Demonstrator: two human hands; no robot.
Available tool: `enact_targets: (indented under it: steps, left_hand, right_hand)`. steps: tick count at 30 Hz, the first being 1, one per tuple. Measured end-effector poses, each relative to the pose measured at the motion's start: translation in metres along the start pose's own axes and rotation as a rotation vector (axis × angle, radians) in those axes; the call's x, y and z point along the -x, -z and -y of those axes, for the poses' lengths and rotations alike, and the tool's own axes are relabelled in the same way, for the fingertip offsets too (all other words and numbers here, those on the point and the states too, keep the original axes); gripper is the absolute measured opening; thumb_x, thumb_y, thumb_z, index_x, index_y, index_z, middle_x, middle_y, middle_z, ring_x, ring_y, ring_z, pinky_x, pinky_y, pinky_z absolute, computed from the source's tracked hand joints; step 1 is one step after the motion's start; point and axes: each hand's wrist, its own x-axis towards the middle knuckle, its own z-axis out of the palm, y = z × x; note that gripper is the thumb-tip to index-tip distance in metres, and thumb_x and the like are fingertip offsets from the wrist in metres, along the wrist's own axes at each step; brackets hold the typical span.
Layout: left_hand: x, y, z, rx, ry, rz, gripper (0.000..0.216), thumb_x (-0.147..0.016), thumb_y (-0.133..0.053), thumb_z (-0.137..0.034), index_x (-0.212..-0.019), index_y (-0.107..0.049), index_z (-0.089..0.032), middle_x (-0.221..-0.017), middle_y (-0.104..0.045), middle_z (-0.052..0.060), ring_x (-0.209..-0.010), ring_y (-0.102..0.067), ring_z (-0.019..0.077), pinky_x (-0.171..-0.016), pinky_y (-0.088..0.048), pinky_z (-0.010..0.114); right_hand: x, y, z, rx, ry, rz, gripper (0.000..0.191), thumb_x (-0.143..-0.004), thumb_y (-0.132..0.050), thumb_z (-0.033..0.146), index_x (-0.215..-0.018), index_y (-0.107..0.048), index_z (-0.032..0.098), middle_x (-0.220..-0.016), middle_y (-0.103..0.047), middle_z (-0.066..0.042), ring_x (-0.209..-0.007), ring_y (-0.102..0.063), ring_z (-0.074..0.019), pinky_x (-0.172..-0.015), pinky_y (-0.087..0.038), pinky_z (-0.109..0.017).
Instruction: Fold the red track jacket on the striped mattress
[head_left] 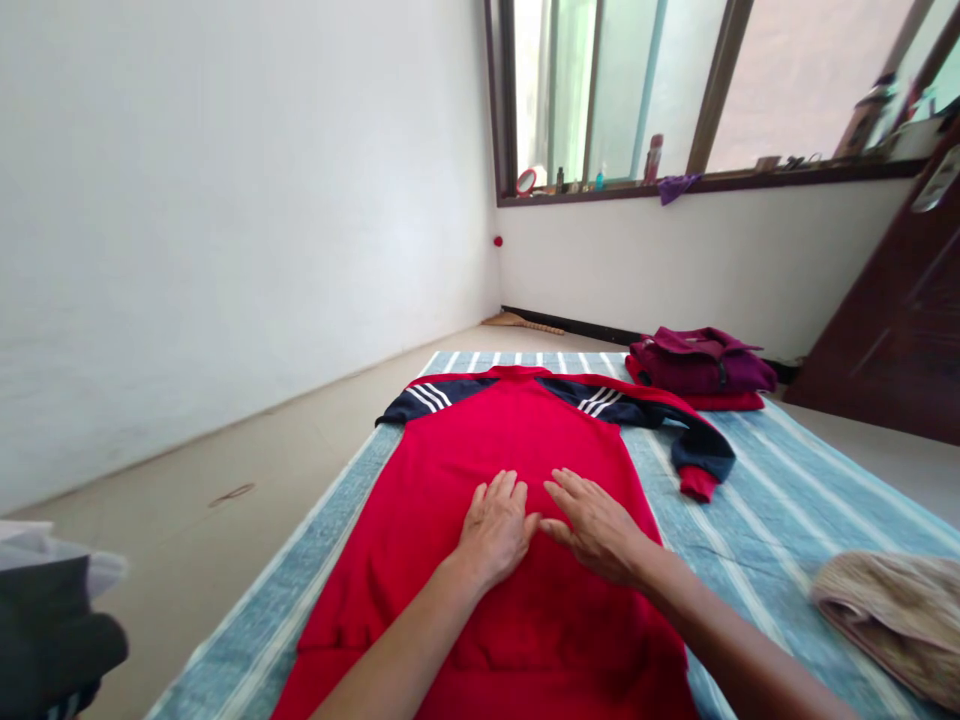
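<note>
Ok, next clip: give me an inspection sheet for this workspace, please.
Surface: blue striped mat on the floor.
Job's things: red sweatshirt with navy striped sleeves, spread flat on the mat.
Clutter: folded maroon clothes at the mat's far end; beige knit piece at right; dark clothes at left.
Hands: left hand and right hand open, palms on the sweatshirt, side by side.
Cables: nothing seen.
Surroundings: white walls, window sill with bottles, brown door.

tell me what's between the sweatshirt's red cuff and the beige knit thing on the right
Only bare blue striped mat lies between the red cuff and the beige knit piece, seen in the head view.
</note>
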Motion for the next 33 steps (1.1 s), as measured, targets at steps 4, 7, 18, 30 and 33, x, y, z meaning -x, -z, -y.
enact_targets:
  steps: [4, 7, 18, 30, 33]
  left_hand:
    - [-0.018, -0.023, 0.006, 0.0, 0.03, 0.01, 0.055, -0.092, -0.037, -0.043, -0.137, -0.039, -0.012, -0.148, -0.029, 0.012, -0.138, -0.02, 0.0238, -0.112, -0.021, 0.045]
    - [-0.019, -0.037, 0.011, -0.001, 0.043, 0.033, 0.058, -0.092, -0.035, -0.046, -0.14, -0.033, -0.014, -0.151, -0.022, 0.01, -0.139, -0.015, 0.023, -0.112, -0.019, 0.046]
    - [-0.023, -0.019, 0.024, -0.029, 0.166, 0.069, 0.067, -0.091, -0.029, -0.052, -0.143, -0.027, -0.01, -0.152, -0.014, 0.011, -0.14, -0.009, 0.0222, -0.113, -0.015, 0.042]
    - [-0.037, -0.023, 0.055, -0.065, 0.33, 0.084, 0.077, -0.089, -0.02, -0.061, -0.142, -0.027, -0.006, -0.151, -0.017, 0.016, -0.14, -0.011, 0.0276, -0.11, -0.017, 0.047]
    - [-0.04, -0.021, 0.068, -0.099, 0.428, 0.064, 0.078, -0.089, -0.02, -0.06, -0.142, -0.027, -0.004, -0.151, -0.016, 0.017, -0.14, -0.011, 0.0284, -0.111, -0.017, 0.047]
  right_hand:
    - [-0.024, -0.025, -0.025, 0.025, -0.07, 0.05, 0.068, -0.093, -0.031, 0.055, -0.138, -0.038, 0.004, -0.144, -0.031, -0.022, -0.135, -0.024, -0.0302, -0.108, -0.024, -0.044]
    - [-0.02, -0.04, -0.03, 0.023, -0.106, 0.047, 0.075, -0.091, -0.028, 0.062, -0.14, -0.034, 0.005, -0.147, -0.025, -0.02, -0.137, -0.017, -0.03, -0.11, -0.018, -0.045]
    - [-0.015, -0.045, -0.031, 0.006, -0.13, 0.043, 0.075, -0.09, -0.031, 0.063, -0.142, -0.032, 0.01, -0.149, -0.02, -0.017, -0.138, -0.013, -0.0277, -0.111, -0.015, -0.045]
    - [-0.017, -0.035, -0.027, -0.053, -0.145, 0.093, 0.077, -0.09, -0.027, 0.065, -0.143, -0.029, 0.008, -0.149, -0.018, -0.018, -0.138, -0.01, -0.0278, -0.111, -0.011, -0.044]
    - [-0.017, -0.035, -0.028, -0.069, -0.142, 0.097, 0.078, -0.089, -0.027, 0.065, -0.143, -0.028, 0.008, -0.15, -0.017, -0.018, -0.138, -0.009, -0.0279, -0.111, -0.01, -0.044]
